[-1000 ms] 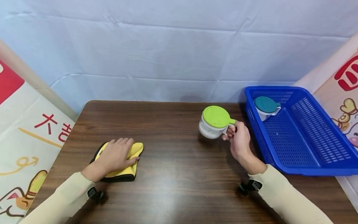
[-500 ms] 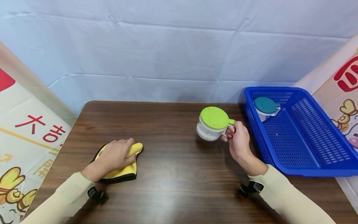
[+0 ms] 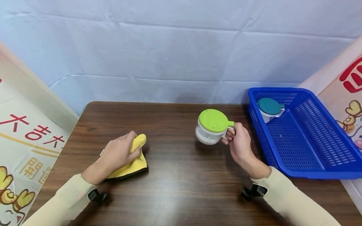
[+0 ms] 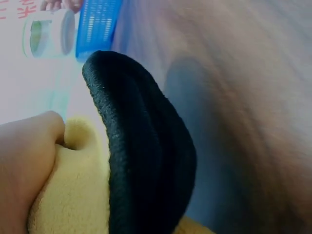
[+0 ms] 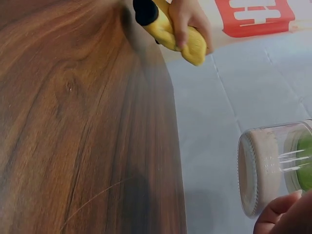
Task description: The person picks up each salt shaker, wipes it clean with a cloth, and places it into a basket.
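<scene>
My left hand (image 3: pixel 116 155) grips a yellow towel with black edging (image 3: pixel 138 164), bunched up between thumb and fingers over the left part of the table. In the left wrist view the towel's black-edged fold (image 4: pixel 146 146) stands off the wood, its shadow beside it. My right hand (image 3: pixel 241 144) holds a clear seasoning jar with a lime-green lid (image 3: pixel 213 121) by its side handle. The jar is raised above the tabletop, slightly tilted. In the right wrist view its clear base (image 5: pixel 251 173) shows, with a pale layer at the bottom.
A blue perforated basket (image 3: pixel 295 141) stands on the right side of the table. In its far left corner sits a similar jar with a teal lid (image 3: pixel 269 106). A pale cloth backdrop (image 3: pixel 169 50) hangs behind the brown wooden table (image 3: pixel 169 188).
My left hand has closed round the towel and lifted it off the table, moving slightly up and right. My right hand has brought the green-lidded jar a little left and nearer.
</scene>
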Tool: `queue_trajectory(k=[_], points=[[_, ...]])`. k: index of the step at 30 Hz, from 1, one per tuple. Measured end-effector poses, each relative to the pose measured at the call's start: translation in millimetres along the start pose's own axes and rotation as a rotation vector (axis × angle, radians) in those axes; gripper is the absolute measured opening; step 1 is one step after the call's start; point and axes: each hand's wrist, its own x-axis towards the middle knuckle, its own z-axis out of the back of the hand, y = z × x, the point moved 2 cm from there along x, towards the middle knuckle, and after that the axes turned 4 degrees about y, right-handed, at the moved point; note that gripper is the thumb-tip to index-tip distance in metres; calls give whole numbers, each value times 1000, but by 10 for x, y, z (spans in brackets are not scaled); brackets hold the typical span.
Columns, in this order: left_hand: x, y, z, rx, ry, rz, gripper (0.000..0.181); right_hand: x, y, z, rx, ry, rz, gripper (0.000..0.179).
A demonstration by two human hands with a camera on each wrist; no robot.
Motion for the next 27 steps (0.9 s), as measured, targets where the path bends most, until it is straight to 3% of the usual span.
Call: queue_trajectory(k=[5, 14, 27], points=[[52, -90, 85, -30, -70, 11, 29, -18, 1, -37, 8, 20, 6, 38], [164, -293, 142, -37, -198, -110, 33, -38, -21, -63, 30, 61, -35, 39], [396, -617, 145, -127, -258, -182, 26, -75, 5, -160, 15, 115, -65, 36]])
